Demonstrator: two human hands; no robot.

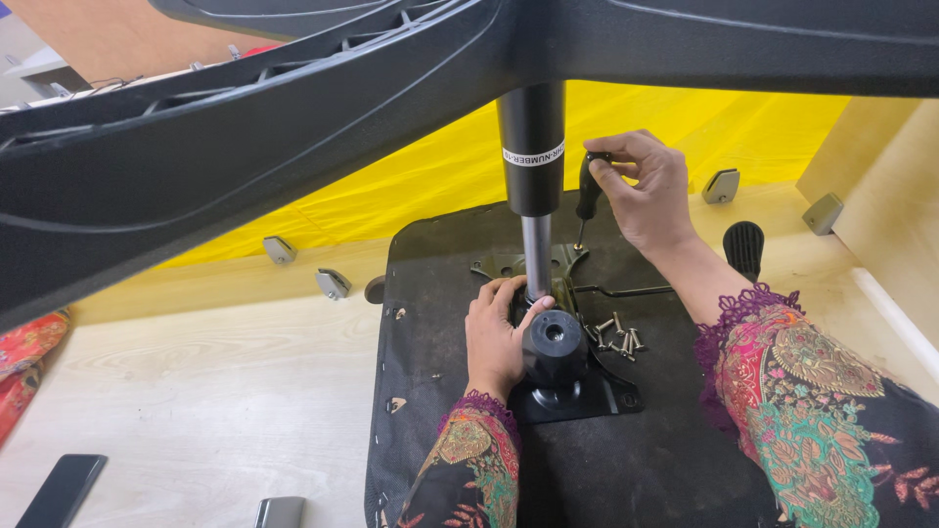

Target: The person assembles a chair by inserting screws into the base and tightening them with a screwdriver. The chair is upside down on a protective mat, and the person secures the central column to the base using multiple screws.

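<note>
Dark phone point(61, 489) at near left edge of pale wood floor point(215, 391). Left hand point(501, 337), grip closed around base of chrome gas-lift column point(535, 256) on black metal seat plate point(577, 396). Loose screws point(618, 337) just beside plate. Right hand point(650, 191) farther back, grip wrapped on black-handled screwdriver point(586, 191), tip down. Chair base point(293, 127) overhead.

Head camera (close), facing downward

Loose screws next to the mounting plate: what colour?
Silver, bare metal screws on the black seat underside; head view.
</note>
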